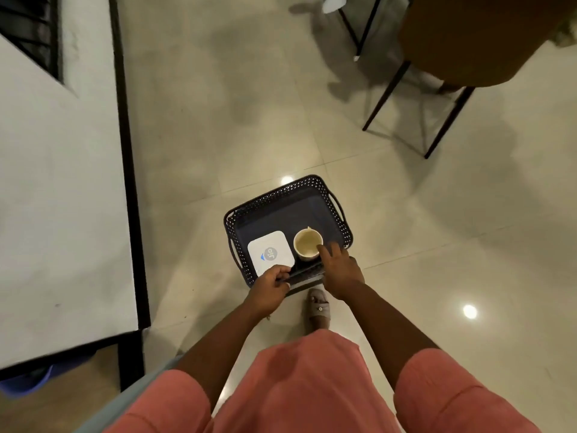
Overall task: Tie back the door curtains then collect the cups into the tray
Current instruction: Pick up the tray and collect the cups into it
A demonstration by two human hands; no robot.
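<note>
- Holding item: dark perforated plastic tray with side handles, carried above a glossy beige tiled floor.
- Left hand: fingers closed around the tray's near rim.
- Right hand: fingers loosely spread over the near rim, fingertips touching the cup; firm grip cannot be told.
- Contents: cream ceramic cup, upright, near-right; white square box just beside it.
- Surroundings: white black-edged table, brown chair.

tray's far half is wide open, cup and white box crowd the near edge
</note>
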